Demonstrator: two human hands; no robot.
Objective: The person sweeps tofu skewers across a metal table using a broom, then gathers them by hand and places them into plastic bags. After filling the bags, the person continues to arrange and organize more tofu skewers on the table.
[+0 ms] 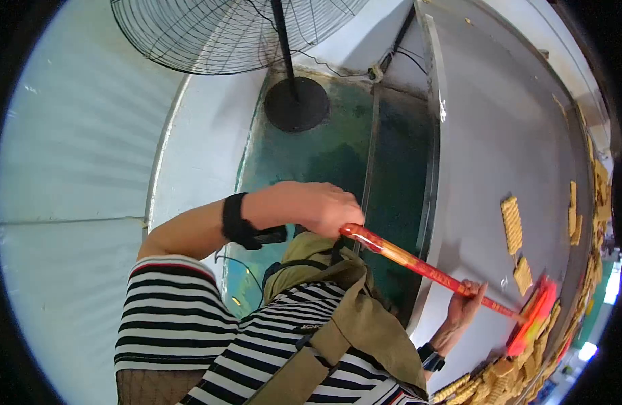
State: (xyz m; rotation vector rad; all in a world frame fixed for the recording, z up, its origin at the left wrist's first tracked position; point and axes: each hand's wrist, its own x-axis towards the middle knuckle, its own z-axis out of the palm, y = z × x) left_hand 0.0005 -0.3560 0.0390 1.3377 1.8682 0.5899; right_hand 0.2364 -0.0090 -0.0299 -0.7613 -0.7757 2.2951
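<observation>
A red broom [419, 264] with a glossy printed handle slants across the view, held in both hands. My left hand [324, 209] is closed around the top end of its handle. Lower down the handle, my right hand [463, 304] wraps round it. The bright red-orange head [534, 317] rests on or just above the grey metal surface, against a heap of golden ridged biscuit-like pieces [507, 371]. Close to the head lie a longer ridged piece [512, 225] and a smaller one [523, 275].
The wide grey metal table [473, 155] has a raised edge, and more pieces [600, 196] line its far side. A black stand fan [297, 104] stands on the green floor [324, 162], with cables near the wall. A pale wall [74, 169] is at left.
</observation>
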